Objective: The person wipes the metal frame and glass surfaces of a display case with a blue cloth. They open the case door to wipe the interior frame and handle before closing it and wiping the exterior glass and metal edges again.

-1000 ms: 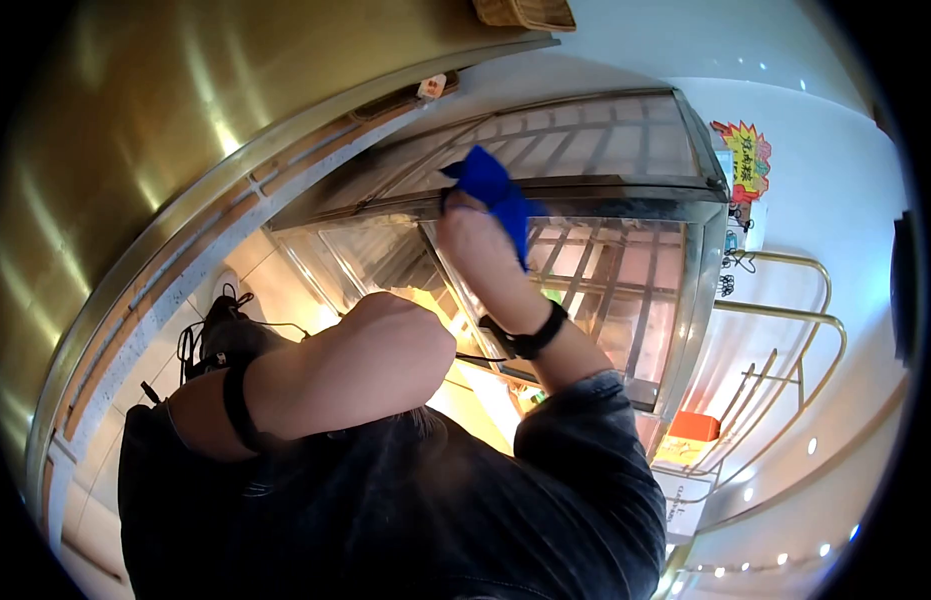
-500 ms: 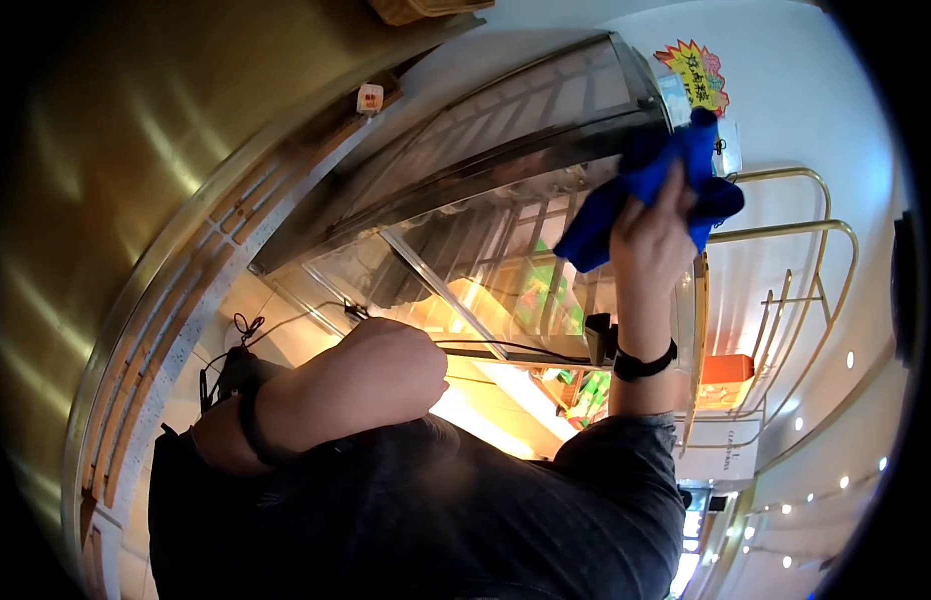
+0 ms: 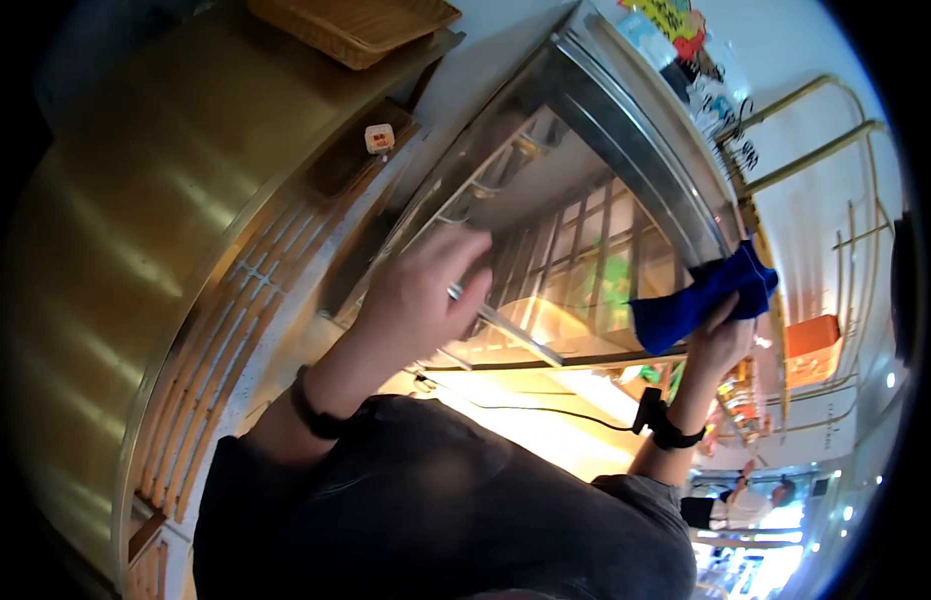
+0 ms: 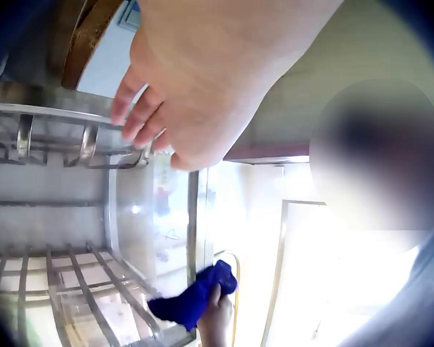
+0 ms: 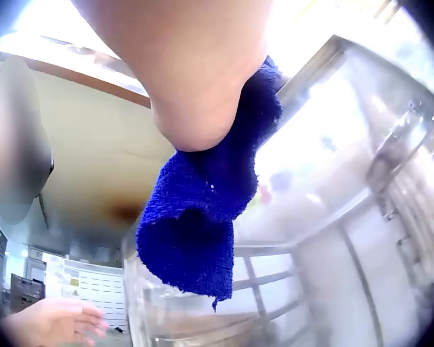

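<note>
Right hand [image 3: 723, 345] grips a fuzzy blue cloth [image 3: 700, 303] at the glass-and-metal cabinet [image 3: 625, 135]; only the right wrist view resolves its pile. Left hand [image 3: 420, 290]: fingers [image 4: 141, 119] relaxed, empty.

The head view looks down past the shirt [image 3: 435, 510] at the case [image 3: 625, 135]. Wrist views look closely along the left hand [image 3: 420, 295] and right hand [image 3: 720, 345]; the cloth [image 3: 697, 308], shared by all three, is nearest in the right.
</note>
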### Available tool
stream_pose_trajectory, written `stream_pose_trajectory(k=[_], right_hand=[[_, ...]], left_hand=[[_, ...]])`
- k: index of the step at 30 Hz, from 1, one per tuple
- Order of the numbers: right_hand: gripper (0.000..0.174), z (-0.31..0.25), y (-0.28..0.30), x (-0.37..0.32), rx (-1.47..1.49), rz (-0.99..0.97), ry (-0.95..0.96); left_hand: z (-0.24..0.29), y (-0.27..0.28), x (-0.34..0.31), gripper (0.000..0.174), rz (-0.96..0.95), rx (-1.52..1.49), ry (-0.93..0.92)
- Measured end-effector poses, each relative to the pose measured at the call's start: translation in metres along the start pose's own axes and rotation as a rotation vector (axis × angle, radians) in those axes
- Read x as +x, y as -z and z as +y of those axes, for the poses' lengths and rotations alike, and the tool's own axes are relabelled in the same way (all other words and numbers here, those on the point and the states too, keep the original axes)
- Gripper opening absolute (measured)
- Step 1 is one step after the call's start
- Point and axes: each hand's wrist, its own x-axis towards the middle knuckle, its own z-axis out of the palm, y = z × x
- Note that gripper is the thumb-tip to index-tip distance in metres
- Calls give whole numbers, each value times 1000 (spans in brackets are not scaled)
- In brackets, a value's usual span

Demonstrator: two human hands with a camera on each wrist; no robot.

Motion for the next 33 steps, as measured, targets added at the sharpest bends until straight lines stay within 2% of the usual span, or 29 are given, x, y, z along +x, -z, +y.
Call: stream_pose_trajectory(k=[1, 3, 4, 5, 7, 9, 10, 11, 13, 14, 15, 16, 17, 18, 19, 21, 23, 24, 25, 27, 29, 33], right_hand=[[19, 19, 2, -17, -1, -38, -41], [16, 34, 10, -24, -9, 64, 66], [16, 40, 16, -30, -12, 35, 38], [18, 47, 21, -28, 79, 56, 62], [25, 93, 22, -43, 166, 37, 144], [36, 136, 26, -107, 217, -186, -725], [45, 182, 15, -150, 724, -107, -985], [49, 193, 14, -170, 882, 33, -1124], [55, 180, 26, -189, 1051, 229, -1401], [58, 178, 27, -200, 984, 323, -1744], [58, 165, 29, -212, 1197, 348, -1768], [46, 191, 10, -277, 1120, 339, -1666], [36, 168, 15, -282, 1094, 251, -1526], [28, 147, 15, -284, 882, 155, -1365], [26, 135, 13, -272, 1149, 365, -1639], [30, 125, 6, -270, 1103, 315, -1764], [28, 131, -11, -326, 641, -168, -1250], [28, 128, 10, -278, 1032, -259, -1540], [30, 120, 16, -258, 989, -370, -1504], [34, 130, 18, -254, 979, -831, -1372], [34, 145, 21, -258, 1051, -971, -1233], [31, 152, 14, -275, 1323, -859, -1284]], left_hand=[[-1, -5, 9, 36, 121, -18, 35], [-10, -16, 27, 42, 390, 37, 63], [-15, -20, 34, 50, 416, -24, 117], [-23, -26, 39, 50, 387, 13, 106], [-37, -40, 41, 59, 457, 222, 131], [-33, -59, 38, 69, 347, 293, 157], [-27, -70, 35, 73, 332, 230, 188], [-22, -81, 33, 77, 315, 163, 221], [-26, -99, 31, 79, 348, 221, 244], [-25, -107, 29, 81, 386, 262, 271], [-20, -113, 29, 80, 400, 246, 274], [-13, -119, 31, 79, 412, 263, 307], [-20, -125, 31, 78, 432, 293, 308], [-12, -127, 35, 77, 451, 228, 360], [-12, -134, 36, 81, 482, 286, 339], [-6, -142, 43, 79, 496, 308, 371], [-15, -143, 44, 78, 515, 324, 331], [-11, -143, 44, 78, 499, 336, 315], [-7, -141, 42, 78, 486, 359, 345], [0, -146, 47, 79, 458, 409, 368], [4, -165, 42, 74, 495, 344, 327], [23, -187, 29, 69, 477, 379, 283]])
